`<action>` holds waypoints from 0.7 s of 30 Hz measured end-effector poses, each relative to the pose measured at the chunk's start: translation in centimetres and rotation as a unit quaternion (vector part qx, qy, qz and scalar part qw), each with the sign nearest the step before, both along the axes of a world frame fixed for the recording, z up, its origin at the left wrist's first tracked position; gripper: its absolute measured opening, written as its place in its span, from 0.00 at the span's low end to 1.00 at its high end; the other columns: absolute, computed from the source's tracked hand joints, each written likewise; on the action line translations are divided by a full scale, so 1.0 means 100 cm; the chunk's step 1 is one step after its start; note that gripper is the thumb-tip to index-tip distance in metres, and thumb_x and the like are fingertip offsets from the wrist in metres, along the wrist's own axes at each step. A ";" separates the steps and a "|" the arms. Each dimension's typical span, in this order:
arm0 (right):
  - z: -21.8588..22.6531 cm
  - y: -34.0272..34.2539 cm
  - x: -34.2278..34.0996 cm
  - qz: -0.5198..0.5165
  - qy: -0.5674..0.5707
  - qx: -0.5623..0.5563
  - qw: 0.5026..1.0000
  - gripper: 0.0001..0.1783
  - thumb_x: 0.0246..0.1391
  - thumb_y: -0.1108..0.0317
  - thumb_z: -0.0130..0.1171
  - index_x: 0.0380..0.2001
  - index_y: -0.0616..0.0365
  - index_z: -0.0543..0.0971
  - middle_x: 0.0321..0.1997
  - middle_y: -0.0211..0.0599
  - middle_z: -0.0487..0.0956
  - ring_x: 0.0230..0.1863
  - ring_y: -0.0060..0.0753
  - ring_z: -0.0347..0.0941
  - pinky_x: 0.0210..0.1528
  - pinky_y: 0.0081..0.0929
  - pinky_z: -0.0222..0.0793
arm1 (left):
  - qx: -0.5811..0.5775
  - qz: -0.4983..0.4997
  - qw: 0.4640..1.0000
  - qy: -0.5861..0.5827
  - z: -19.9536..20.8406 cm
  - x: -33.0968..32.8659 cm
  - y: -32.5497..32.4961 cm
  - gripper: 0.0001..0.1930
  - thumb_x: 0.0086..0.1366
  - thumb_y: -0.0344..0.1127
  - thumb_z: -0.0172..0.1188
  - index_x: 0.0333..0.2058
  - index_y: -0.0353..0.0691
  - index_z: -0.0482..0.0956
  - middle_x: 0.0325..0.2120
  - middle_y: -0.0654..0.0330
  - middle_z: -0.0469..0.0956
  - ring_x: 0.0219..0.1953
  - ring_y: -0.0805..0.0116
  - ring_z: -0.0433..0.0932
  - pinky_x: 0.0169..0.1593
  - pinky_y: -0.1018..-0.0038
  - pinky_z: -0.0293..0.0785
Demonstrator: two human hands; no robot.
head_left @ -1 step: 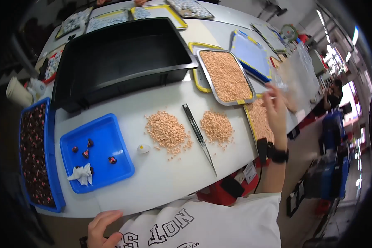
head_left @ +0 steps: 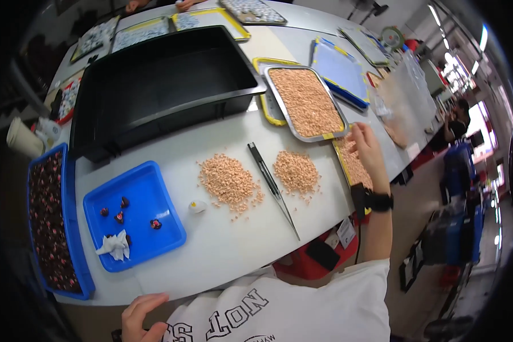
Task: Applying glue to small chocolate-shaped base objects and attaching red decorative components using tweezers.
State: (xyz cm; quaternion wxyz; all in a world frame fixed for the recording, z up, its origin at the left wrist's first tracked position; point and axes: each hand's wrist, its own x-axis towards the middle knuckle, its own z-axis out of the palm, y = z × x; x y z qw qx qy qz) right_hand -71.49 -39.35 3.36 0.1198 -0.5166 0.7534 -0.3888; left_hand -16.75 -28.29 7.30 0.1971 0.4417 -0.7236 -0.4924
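Right hand (head_left: 366, 143), 1: fingers half-curled by upper tray (head_left: 313, 139), over lower tray (head_left: 343, 164); hold, if any, cannot be told. Left hand (head_left: 145, 317), 1: empty, fingers parted. Granules (head_left: 305, 100): both trays, 2 piles (head_left: 227, 179) on table (head_left: 233, 239). Handling: pinch lightly; loose bits could scatter.

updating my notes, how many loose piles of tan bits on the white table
2: the left pile lies left of the tweezers, the right pile right of them. Others could be hidden behind the black bin.
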 end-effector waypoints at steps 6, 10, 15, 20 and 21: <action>-0.048 -0.018 -0.004 -0.113 -0.533 0.071 0.835 0.19 0.65 0.56 0.42 0.48 0.61 0.63 0.39 0.48 0.77 0.33 0.37 0.77 0.33 0.29 0.78 | 0.038 -0.027 0.998 0.034 -0.014 0.017 -0.008 0.25 0.68 0.49 0.49 0.53 0.32 0.69 0.48 0.48 0.73 0.51 0.53 0.72 0.54 0.62 0.66; -0.067 -0.037 0.008 -0.083 -0.600 -0.001 0.796 0.17 0.65 0.60 0.41 0.47 0.63 0.65 0.42 0.49 0.76 0.40 0.41 0.76 0.41 0.33 0.77 | 0.018 0.000 0.999 0.039 -0.018 0.009 -0.017 0.26 0.67 0.50 0.50 0.51 0.30 0.70 0.47 0.48 0.74 0.52 0.54 0.71 0.56 0.63 0.63; -0.082 -0.044 0.007 -0.082 -0.579 -0.029 0.811 0.16 0.66 0.61 0.42 0.44 0.64 0.68 0.39 0.44 0.77 0.34 0.34 0.77 0.34 0.25 0.77 | 0.032 0.031 0.999 0.019 -0.015 0.002 -0.022 0.26 0.66 0.48 0.51 0.50 0.29 0.71 0.47 0.47 0.74 0.53 0.54 0.71 0.57 0.63 0.62; -0.083 -0.049 0.004 -0.056 -0.550 -0.050 0.832 0.14 0.65 0.63 0.42 0.41 0.65 0.69 0.34 0.41 0.78 0.26 0.29 0.77 0.25 0.18 0.74 | 0.045 0.038 0.998 0.010 -0.012 -0.007 -0.029 0.25 0.66 0.47 0.51 0.50 0.29 0.71 0.47 0.47 0.74 0.52 0.54 0.71 0.57 0.64 0.61; -0.088 -0.045 0.001 -0.051 -0.549 -0.072 0.831 0.13 0.64 0.64 0.43 0.40 0.65 0.70 0.33 0.41 0.79 0.26 0.29 0.77 0.24 0.17 0.73 | 0.042 0.034 0.998 0.013 -0.011 -0.010 -0.030 0.25 0.65 0.47 0.51 0.50 0.29 0.71 0.47 0.48 0.74 0.52 0.54 0.71 0.58 0.64 0.61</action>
